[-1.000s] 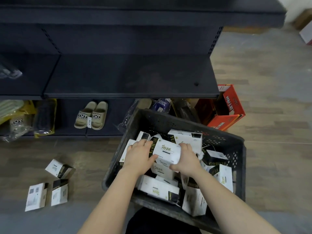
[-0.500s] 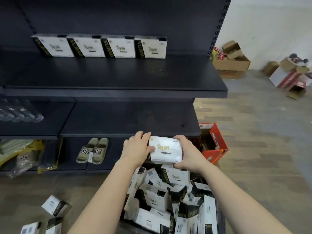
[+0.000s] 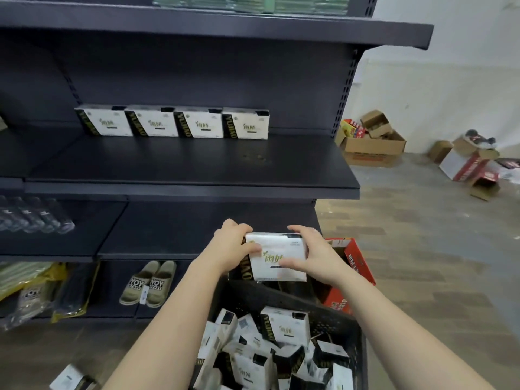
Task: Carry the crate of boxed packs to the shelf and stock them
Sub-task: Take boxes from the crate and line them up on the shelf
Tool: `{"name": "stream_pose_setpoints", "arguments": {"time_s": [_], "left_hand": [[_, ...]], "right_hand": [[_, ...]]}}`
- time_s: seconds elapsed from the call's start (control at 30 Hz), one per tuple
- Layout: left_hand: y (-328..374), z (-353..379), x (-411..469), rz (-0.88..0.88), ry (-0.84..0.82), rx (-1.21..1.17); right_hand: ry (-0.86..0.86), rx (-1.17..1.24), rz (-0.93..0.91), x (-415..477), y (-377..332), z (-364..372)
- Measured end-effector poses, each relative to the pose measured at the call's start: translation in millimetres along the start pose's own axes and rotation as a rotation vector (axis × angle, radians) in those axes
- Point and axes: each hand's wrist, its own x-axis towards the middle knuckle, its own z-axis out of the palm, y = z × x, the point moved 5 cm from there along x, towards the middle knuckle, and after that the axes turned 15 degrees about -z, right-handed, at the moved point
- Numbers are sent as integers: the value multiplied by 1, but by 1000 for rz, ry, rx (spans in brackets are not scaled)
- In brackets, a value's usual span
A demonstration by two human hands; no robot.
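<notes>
Gripping the boxed pack (image 3: 277,256) between left hand (image 3: 230,249) and right hand (image 3: 312,257).

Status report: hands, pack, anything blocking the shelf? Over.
Left hand and right hand both gripping one boxed pack above crate. Four packs at back of middle shelf. Nothing blocking it.

I see one pack (image 3: 277,257) between the fingers of the left hand (image 3: 230,249) and the right hand (image 3: 312,256). Below the fingers, the crate (image 3: 337,322) holds more packs (image 3: 284,329). Above-left of them, four packs (image 3: 171,123) line the back of a shelf (image 3: 197,170). A carton (image 3: 356,258) stands just right of them, slippers (image 3: 149,282) lower left.
</notes>
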Motion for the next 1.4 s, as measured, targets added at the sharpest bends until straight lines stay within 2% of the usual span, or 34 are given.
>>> {"name": "stream_pose_setpoints", "arguments": {"time_s": [0.33, 0.53, 0.67, 0.8, 1.03, 1.27, 1.4], "left_hand": [[51, -14, -16, 116, 221, 43], [71, -29, -26, 173, 382, 67], [75, -39, -20, 191, 377, 97], [77, -52, -14, 198, 428, 136], [74, -68, 17, 203, 406, 152], [64, -85, 59, 193, 383, 195], [65, -93, 85, 194, 384, 220]], "right_hand": [[30, -228, -75, 24, -11, -43], [109, -386, -108, 36, -23, -60], [160, -453, -91, 46, -26, -81], [218, -524, -8, 59, -22, -105], [339, -565, 133, 99, -8, -132], [350, -619, 196, 150, 14, -130], [377, -584, 162, 165, 21, -118]]}}
